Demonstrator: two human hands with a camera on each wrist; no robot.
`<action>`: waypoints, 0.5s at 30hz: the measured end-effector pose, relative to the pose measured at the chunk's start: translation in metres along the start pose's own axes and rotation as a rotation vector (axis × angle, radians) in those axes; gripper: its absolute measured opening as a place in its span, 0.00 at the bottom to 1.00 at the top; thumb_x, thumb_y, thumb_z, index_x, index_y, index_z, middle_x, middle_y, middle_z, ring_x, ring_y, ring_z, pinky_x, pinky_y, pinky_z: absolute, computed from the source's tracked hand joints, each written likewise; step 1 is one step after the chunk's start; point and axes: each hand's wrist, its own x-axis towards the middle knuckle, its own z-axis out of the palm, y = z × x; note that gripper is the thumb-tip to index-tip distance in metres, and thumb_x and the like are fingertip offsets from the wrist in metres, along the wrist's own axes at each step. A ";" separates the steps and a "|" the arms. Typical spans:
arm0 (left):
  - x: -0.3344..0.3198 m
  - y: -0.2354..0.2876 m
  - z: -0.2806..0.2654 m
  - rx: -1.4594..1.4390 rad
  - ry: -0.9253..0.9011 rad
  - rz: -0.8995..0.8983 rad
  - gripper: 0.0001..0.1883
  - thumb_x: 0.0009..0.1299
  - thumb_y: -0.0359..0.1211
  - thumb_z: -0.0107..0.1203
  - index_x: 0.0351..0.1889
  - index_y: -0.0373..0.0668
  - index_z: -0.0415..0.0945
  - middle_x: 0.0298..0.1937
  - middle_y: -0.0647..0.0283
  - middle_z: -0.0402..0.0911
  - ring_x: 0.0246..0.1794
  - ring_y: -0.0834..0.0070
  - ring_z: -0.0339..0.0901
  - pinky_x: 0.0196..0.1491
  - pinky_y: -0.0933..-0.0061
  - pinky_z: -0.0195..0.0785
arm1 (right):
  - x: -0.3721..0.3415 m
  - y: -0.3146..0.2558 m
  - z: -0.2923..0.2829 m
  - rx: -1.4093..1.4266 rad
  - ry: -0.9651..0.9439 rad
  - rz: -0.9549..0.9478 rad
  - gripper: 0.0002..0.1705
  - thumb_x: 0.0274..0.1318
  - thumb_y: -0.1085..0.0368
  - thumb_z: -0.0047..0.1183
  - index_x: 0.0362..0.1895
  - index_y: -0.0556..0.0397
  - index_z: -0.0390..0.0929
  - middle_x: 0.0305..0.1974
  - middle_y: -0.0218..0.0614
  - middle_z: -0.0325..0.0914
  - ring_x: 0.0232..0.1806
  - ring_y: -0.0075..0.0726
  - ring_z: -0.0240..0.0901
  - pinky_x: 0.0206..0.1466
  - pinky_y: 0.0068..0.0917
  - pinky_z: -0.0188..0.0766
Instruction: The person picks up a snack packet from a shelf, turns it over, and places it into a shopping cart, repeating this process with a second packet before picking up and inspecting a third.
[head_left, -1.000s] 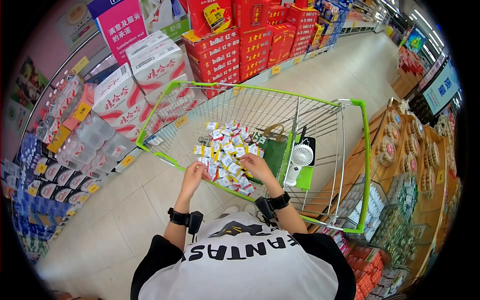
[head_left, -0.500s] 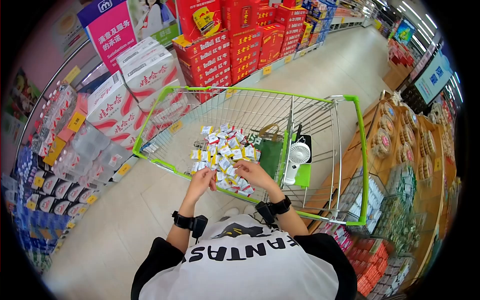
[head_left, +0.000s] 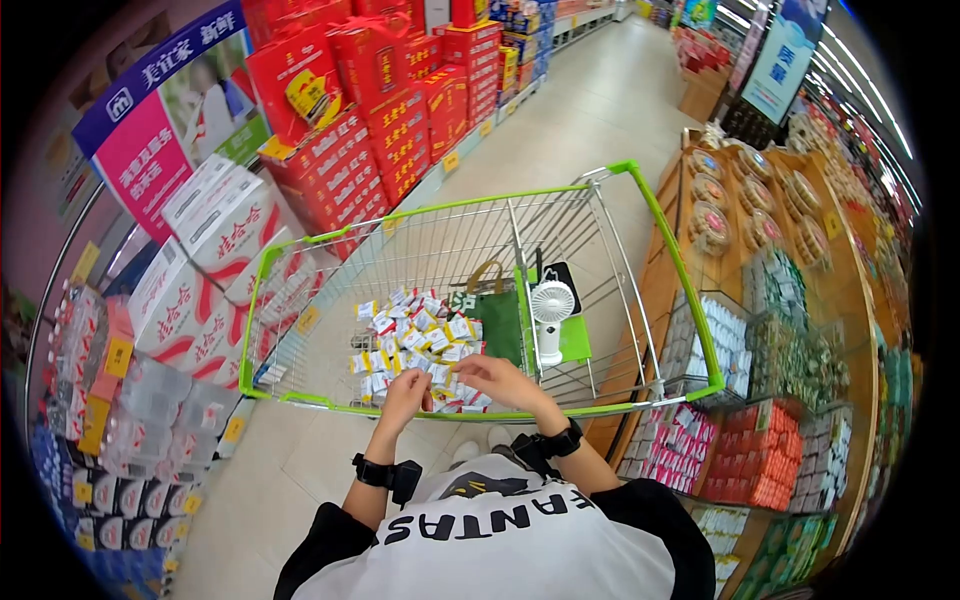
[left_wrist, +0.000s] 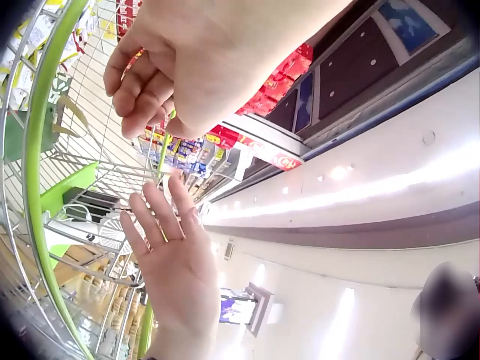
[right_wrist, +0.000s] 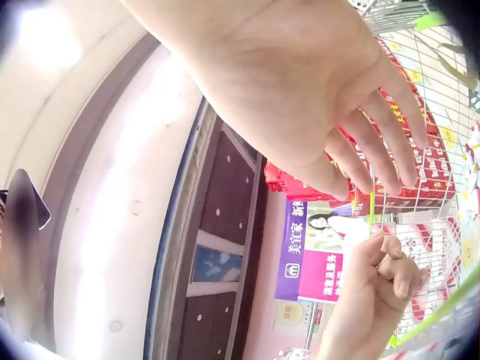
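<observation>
Both hands hover over the near side of a green-rimmed wire cart (head_left: pixel 682 268). My left hand (head_left: pixel 403 397) has loosely curled fingers, with no object visible in them; the left wrist view shows this hand (left_wrist: pixel 195 67) close up. Just to its right is my right hand (head_left: pixel 505 384), its fingers relaxed and apart; the right wrist view shows its empty palm (right_wrist: pixel 292 90). The two hands do not touch. Beneath and beyond them, small white, yellow and red packets (head_left: pixel 412 338) lie heaped in the cart, beside a green bag (head_left: pixel 498 325).
A white handheld fan (head_left: pixel 551 305) and a dark phone-like object (head_left: pixel 567 280) are in the cart's right section. Red drink boxes (head_left: pixel 325 170) and white cartons (head_left: pixel 215 225) are stacked left. Wooden shelving with packaged goods (head_left: pixel 765 445) stands right; an aisle runs ahead.
The head view has turned, so the cart and packets appear lower and farther left, and more right-hand shelving shows. Both hands remain apart above the cart's near side, slightly lower in view.
</observation>
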 end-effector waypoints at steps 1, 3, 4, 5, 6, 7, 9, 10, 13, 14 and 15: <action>0.001 0.001 0.002 0.002 -0.024 0.005 0.13 0.64 0.35 0.44 0.20 0.39 0.65 0.10 0.64 0.68 0.09 0.80 0.66 0.14 0.81 0.56 | -0.005 -0.001 0.001 0.037 0.027 0.005 0.13 0.51 0.64 0.47 0.42 0.54 0.70 0.30 0.34 0.74 0.30 0.24 0.69 0.35 0.21 0.66; 0.001 0.007 0.006 -0.005 -0.087 -0.013 0.13 0.64 0.36 0.44 0.19 0.39 0.66 0.10 0.66 0.68 0.09 0.82 0.65 0.14 0.82 0.55 | -0.013 0.003 0.002 0.070 0.080 -0.007 0.13 0.52 0.65 0.47 0.42 0.55 0.69 0.31 0.34 0.74 0.31 0.23 0.69 0.35 0.20 0.66; 0.003 0.006 0.008 -0.003 -0.109 -0.011 0.13 0.64 0.36 0.44 0.19 0.39 0.66 0.10 0.66 0.68 0.09 0.82 0.65 0.14 0.82 0.55 | -0.017 0.004 0.004 0.067 0.101 0.001 0.13 0.52 0.65 0.47 0.42 0.55 0.69 0.31 0.34 0.74 0.31 0.23 0.69 0.35 0.20 0.66; 0.004 0.005 0.010 0.027 -0.142 -0.017 0.13 0.64 0.36 0.44 0.19 0.39 0.66 0.10 0.66 0.68 0.09 0.82 0.65 0.14 0.82 0.54 | -0.021 0.004 0.007 0.083 0.138 -0.012 0.13 0.52 0.64 0.47 0.42 0.55 0.70 0.31 0.33 0.74 0.31 0.23 0.69 0.35 0.20 0.66; 0.004 0.004 0.012 0.058 -0.174 -0.025 0.14 0.64 0.37 0.44 0.19 0.40 0.67 0.10 0.67 0.68 0.09 0.83 0.64 0.14 0.83 0.53 | -0.025 0.004 0.008 0.100 0.175 -0.024 0.13 0.52 0.64 0.47 0.42 0.56 0.70 0.32 0.33 0.74 0.32 0.23 0.69 0.35 0.20 0.66; 0.003 0.005 0.015 0.041 -0.203 -0.023 0.14 0.64 0.37 0.44 0.20 0.39 0.67 0.09 0.68 0.67 0.09 0.83 0.64 0.13 0.83 0.52 | -0.030 -0.001 0.010 0.106 0.208 -0.009 0.13 0.52 0.65 0.47 0.41 0.56 0.70 0.32 0.34 0.74 0.32 0.25 0.70 0.36 0.21 0.66; 0.004 0.000 0.019 0.046 -0.254 -0.024 0.14 0.65 0.37 0.43 0.20 0.39 0.67 0.09 0.67 0.67 0.09 0.84 0.64 0.13 0.83 0.52 | -0.039 -0.005 0.015 0.121 0.254 -0.008 0.13 0.52 0.65 0.46 0.42 0.56 0.70 0.32 0.34 0.74 0.32 0.25 0.70 0.37 0.21 0.66; 0.005 -0.002 0.021 0.047 -0.285 -0.023 0.14 0.65 0.37 0.43 0.21 0.39 0.67 0.09 0.67 0.67 0.09 0.84 0.64 0.13 0.83 0.51 | -0.044 -0.007 0.018 0.136 0.283 -0.017 0.13 0.53 0.65 0.46 0.42 0.55 0.69 0.33 0.33 0.74 0.33 0.25 0.70 0.38 0.21 0.66; 0.007 -0.008 0.025 0.073 -0.343 0.000 0.14 0.65 0.37 0.43 0.21 0.39 0.67 0.09 0.67 0.67 0.08 0.84 0.62 0.13 0.83 0.51 | -0.054 -0.005 0.025 0.194 0.311 0.033 0.13 0.53 0.65 0.46 0.42 0.55 0.69 0.34 0.33 0.73 0.34 0.24 0.69 0.38 0.21 0.65; 0.008 -0.010 0.026 0.094 -0.347 0.006 0.14 0.65 0.37 0.42 0.20 0.39 0.67 0.09 0.67 0.67 0.08 0.84 0.62 0.13 0.83 0.51 | -0.056 -0.002 0.028 0.215 0.325 0.037 0.13 0.53 0.65 0.46 0.43 0.55 0.69 0.33 0.32 0.73 0.34 0.24 0.69 0.38 0.21 0.65; 0.007 -0.011 0.027 0.099 -0.356 0.010 0.14 0.65 0.37 0.42 0.20 0.39 0.67 0.09 0.67 0.67 0.08 0.84 0.62 0.13 0.83 0.51 | -0.058 -0.002 0.030 0.203 0.339 0.031 0.12 0.53 0.65 0.46 0.42 0.56 0.69 0.33 0.32 0.73 0.34 0.24 0.69 0.37 0.21 0.64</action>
